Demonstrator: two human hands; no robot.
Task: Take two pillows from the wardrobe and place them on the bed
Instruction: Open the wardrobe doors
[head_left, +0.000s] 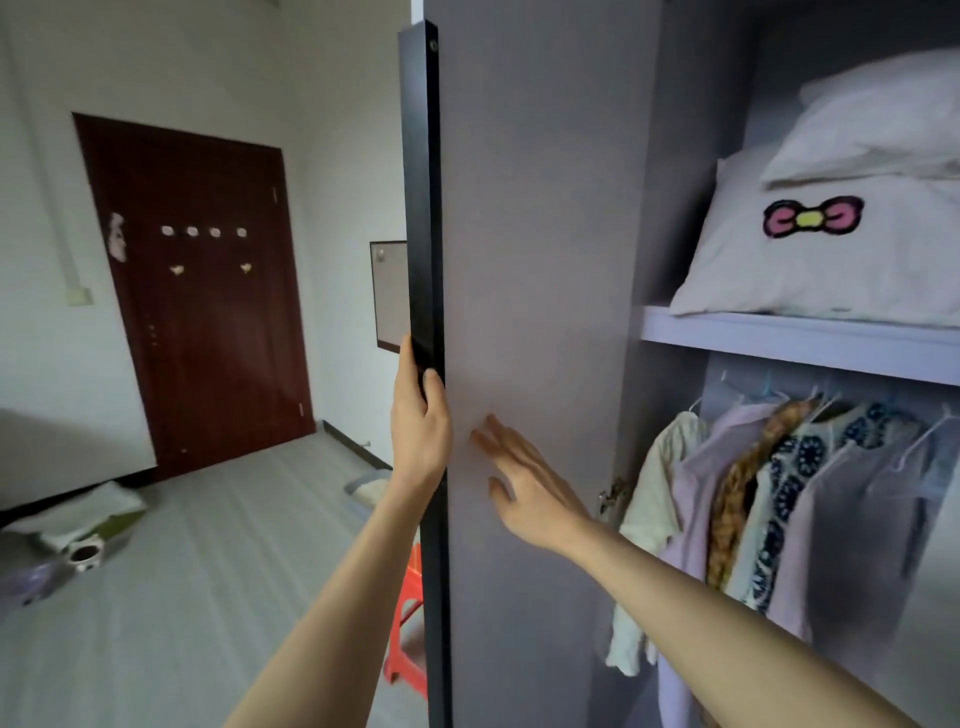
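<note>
Grey flooring and a dark red room door (202, 306) fill the bedroom behind an opened wardrobe, whose door stands edge-on in the middle of the view. The left hand (420, 415) is wrapped around the dark edge of that wardrobe door (535, 291), thumb on the near side and fingers curled over the front, gripping it. Just to its right, the right hand (524, 480) is spread flat with fingers extended, palm toward the door's pale inner face, touching it or very nearly so; it holds nothing. The step in hand looks like the opening of the wardrobe, with neither pillow yet taken. Up and to the right of both hands, on the shelf (789, 338), lie the two pillows: the lower pillow (810, 260) is white, plump and slightly creased, with a pink bow printed on its face, and the upper pillow (883, 130) is plain white and rests slumped on top of it. Below the shelf, to the right of the right hand, hanging clothes (769, 499) crowd a rail. Next, I judge, the hands must let go of the door and reach up to the shelf, probably lifting the top pillow first, since soft bulk will sag and needs a broad hold. No bed can be identified with certainty.
</note>
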